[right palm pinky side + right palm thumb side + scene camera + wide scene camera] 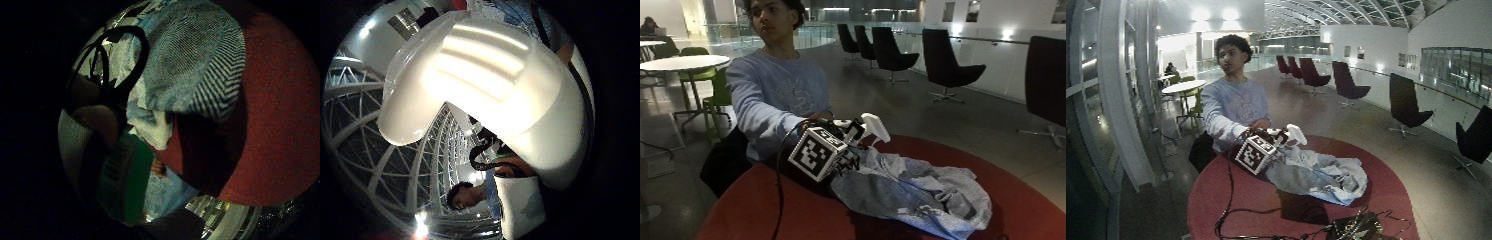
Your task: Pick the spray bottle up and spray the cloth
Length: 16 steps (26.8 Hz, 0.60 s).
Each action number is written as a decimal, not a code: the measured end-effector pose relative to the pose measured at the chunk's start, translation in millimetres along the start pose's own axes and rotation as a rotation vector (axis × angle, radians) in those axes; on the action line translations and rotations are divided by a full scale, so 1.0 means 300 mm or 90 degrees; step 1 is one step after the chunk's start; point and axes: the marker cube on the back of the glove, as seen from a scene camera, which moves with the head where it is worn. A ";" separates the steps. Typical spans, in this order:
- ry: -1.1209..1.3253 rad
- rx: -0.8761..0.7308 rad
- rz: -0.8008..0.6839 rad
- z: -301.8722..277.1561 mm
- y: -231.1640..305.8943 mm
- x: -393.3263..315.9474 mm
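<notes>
Right hand (840, 145), fingers grasping the spray bottle (874, 127), should tip the nozzle toward the cloth (919, 192) at four o'clock before squeezing.

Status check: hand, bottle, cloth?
Right hand grips spray bottle, lifted above cloth. Cloth heaped on red table. Nothing between nozzle and cloth.
</notes>
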 end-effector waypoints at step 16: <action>0.001 -0.002 0.007 0.008 -0.003 -0.010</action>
